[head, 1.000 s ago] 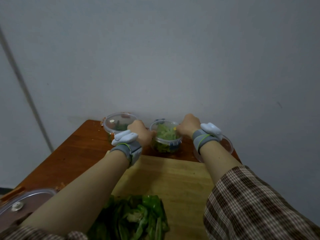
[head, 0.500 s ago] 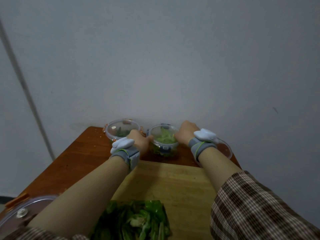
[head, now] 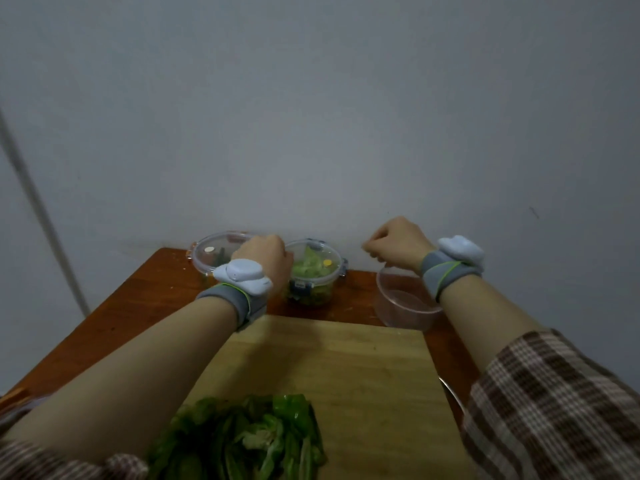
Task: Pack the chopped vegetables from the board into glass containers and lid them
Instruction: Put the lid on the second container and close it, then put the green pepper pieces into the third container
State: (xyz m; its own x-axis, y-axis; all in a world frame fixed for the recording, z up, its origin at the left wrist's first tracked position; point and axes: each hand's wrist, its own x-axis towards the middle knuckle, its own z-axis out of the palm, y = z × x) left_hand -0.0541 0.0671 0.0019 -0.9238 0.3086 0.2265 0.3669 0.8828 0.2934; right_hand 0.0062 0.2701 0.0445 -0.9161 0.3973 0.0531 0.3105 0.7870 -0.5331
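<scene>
Your left hand point(head: 263, 261) sits against the lidded middle container point(head: 313, 268) at upper centre, its grip hidden. Your right hand point(head: 398, 244), curled on nothing, hovers over the empty container point(head: 405, 303), probably next for the chopped greens point(head: 249, 438) on the board point(head: 329, 358), bottom centre.

fingertips of left hand point(head: 265, 259) out of sight behind its knuckles

- The board point(head: 329, 368) lies on the tabletop point(head: 138, 306), and the chopped vegetables point(head: 249, 441) lie on its near end.
- Behind the board, by the wall, two containers stand side by side with lids on: the left container point(head: 211, 251) and the middle container point(head: 315, 268).
- The open container point(head: 398, 303) stands to their right, at the board's far right corner.
- The right hand point(head: 398, 244) is above the open container.
</scene>
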